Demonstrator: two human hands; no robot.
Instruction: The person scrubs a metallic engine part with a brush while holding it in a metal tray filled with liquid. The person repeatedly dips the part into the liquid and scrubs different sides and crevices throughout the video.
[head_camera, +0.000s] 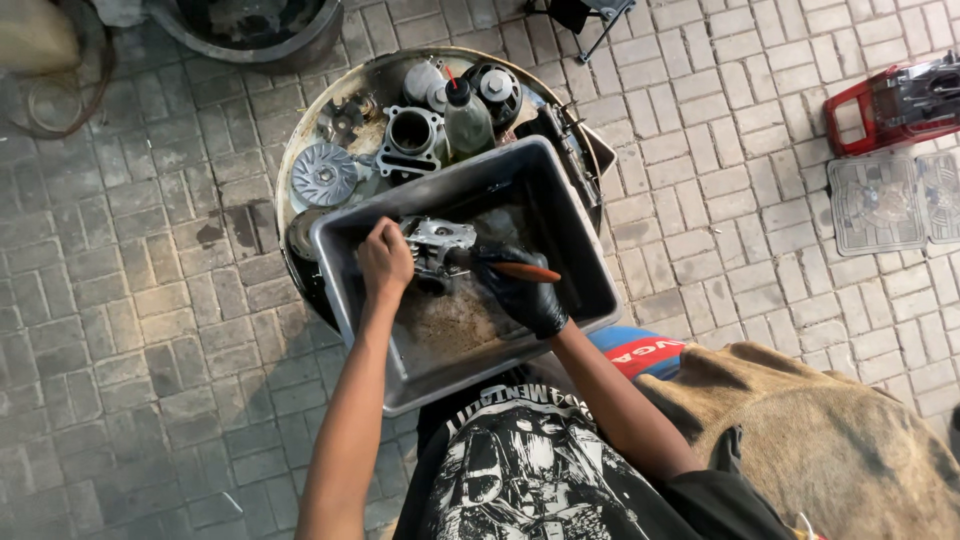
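Hands meet over the grey tray (560, 215) perched on a round drum surface (300, 150). The bare left hand (385, 262) has its grip clamped on a metal engine part (440, 238), pinning it low in the tray so runoff stays inside. The black-gloved right hand (525, 290) grips an orange-handled brush (525, 271), bristles against the part. Behind sit a cylinder (410, 135), a bottle (466, 118) and a finned pulley (325, 175).

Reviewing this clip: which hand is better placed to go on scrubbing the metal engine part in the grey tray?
Probably the right hand: gloved in black, it holds the orange-handled brush, pointed at the metal engine part. The bare left hand grips that part, steadying it in the grey tray.
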